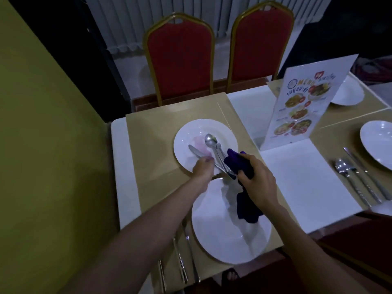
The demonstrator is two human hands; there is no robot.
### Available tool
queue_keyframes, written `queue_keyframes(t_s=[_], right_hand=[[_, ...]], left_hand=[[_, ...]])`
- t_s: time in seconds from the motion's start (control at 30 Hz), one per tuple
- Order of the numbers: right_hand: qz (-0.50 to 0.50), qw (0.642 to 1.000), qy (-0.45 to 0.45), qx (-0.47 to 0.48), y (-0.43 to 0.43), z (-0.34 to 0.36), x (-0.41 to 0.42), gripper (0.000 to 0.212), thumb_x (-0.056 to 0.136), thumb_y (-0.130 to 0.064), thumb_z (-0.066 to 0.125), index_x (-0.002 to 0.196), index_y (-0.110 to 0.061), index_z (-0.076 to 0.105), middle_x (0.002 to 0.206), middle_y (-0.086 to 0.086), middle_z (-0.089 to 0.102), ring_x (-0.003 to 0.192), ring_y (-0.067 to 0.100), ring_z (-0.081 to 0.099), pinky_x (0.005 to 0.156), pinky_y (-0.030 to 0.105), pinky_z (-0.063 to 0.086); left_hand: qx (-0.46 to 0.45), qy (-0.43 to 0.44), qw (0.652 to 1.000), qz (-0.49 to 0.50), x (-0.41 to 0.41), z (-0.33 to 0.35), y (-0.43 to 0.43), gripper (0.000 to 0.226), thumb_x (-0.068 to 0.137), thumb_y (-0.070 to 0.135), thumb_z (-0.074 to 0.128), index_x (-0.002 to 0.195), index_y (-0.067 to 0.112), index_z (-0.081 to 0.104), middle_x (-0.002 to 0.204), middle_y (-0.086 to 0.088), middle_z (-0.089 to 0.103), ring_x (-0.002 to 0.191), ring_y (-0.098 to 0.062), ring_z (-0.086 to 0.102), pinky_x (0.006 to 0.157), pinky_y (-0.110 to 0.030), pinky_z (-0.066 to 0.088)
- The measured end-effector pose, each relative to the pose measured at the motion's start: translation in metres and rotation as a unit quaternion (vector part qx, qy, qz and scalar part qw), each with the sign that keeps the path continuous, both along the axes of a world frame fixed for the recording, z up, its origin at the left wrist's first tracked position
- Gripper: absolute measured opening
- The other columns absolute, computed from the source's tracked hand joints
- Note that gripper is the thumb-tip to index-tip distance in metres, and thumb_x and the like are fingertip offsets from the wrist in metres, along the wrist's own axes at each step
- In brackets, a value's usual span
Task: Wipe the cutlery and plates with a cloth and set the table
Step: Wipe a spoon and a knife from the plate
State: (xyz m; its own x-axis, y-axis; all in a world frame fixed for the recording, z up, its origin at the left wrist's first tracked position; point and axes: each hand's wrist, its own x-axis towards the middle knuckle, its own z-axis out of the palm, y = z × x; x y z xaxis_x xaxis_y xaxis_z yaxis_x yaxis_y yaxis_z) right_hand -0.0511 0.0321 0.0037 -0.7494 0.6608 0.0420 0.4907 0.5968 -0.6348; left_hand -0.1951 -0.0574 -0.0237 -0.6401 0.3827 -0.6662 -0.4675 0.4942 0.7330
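Observation:
A white plate lies on a tan placemat at the table's far left. On the plate lie a spoon, a knife and more cutlery. My left hand grips the cutlery handles over the plate's near rim. My right hand holds a dark purple cloth bunched around the handle ends; its tail hangs down over a nearer white plate.
Cutlery lies left of the near plate. A standing menu card is mid-table. Another plate with cutlery sits at right, a further plate behind. Two red chairs face the table; a yellow wall stands left.

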Motion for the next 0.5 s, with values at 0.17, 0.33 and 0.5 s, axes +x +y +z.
queue_keyframes(t_s=[0.17,0.33,0.5], right_hand=[[-0.06,0.998,-0.01,-0.007,-0.007,-0.003,-0.004,0.049,0.087,-0.018,0.063,0.133,-0.03,0.052,0.125,-0.008,0.065,0.098,0.018,0.061,0.072,0.03,0.043],[-0.095,0.995,-0.007,-0.009,-0.01,0.005,0.002,0.049,0.087,-0.016,0.064,0.133,-0.029,0.053,0.121,-0.005,0.067,0.098,0.018,0.061,0.074,0.03,0.042],[-0.097,0.995,0.007,-0.003,-0.01,0.015,0.007,0.048,0.089,-0.017,0.062,0.135,-0.03,0.052,0.125,-0.008,0.065,0.098,0.015,0.061,0.074,0.029,0.042]], left_hand=[[0.004,-0.15,0.984,0.092,-0.021,-0.007,0.027,0.01,0.095,0.01,0.046,0.091,0.011,0.055,0.063,-0.002,0.041,0.051,-0.012,0.033,0.047,-0.022,0.03],[-0.026,-0.072,0.995,0.065,-0.017,0.0,0.028,0.014,0.1,0.016,0.045,0.109,0.013,0.055,0.079,-0.004,0.054,0.065,-0.017,0.052,0.053,-0.026,0.045],[0.005,0.068,0.997,-0.02,0.0,0.02,-0.003,0.014,0.1,0.007,0.042,0.107,0.017,0.036,0.104,-0.007,0.058,0.088,-0.024,0.065,0.062,-0.029,0.057]])
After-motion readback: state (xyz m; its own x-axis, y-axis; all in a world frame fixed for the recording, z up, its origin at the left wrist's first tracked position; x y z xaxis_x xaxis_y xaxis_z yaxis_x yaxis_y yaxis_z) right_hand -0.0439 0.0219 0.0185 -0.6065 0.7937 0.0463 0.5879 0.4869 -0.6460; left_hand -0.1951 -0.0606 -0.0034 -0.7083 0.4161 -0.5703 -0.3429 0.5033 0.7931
